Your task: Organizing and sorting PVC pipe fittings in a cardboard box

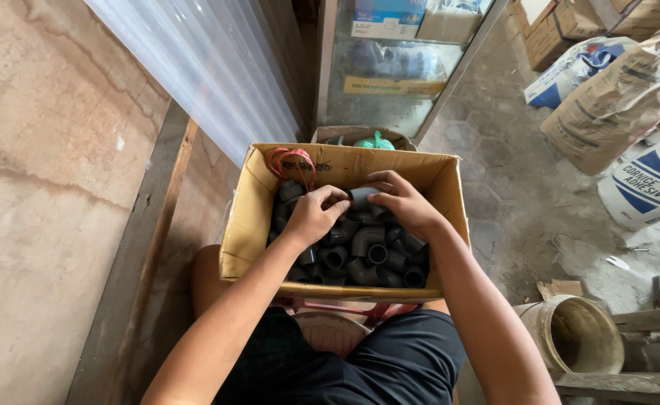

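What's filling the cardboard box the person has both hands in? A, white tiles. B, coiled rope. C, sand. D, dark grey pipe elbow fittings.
D: the cardboard box is packed with dark grey pipe elbow fittings, and the left hand and right hand hold one between them.

Soft, even daylight fills the scene, brightest toward two o'clock over the grey paved floor. The translucent corrugated plastic sheet at eleven o'clock glows pale. Shadow pools inside the open brown cardboard box, muting its dark contents. Focus stays sharp; edges bow slightly.
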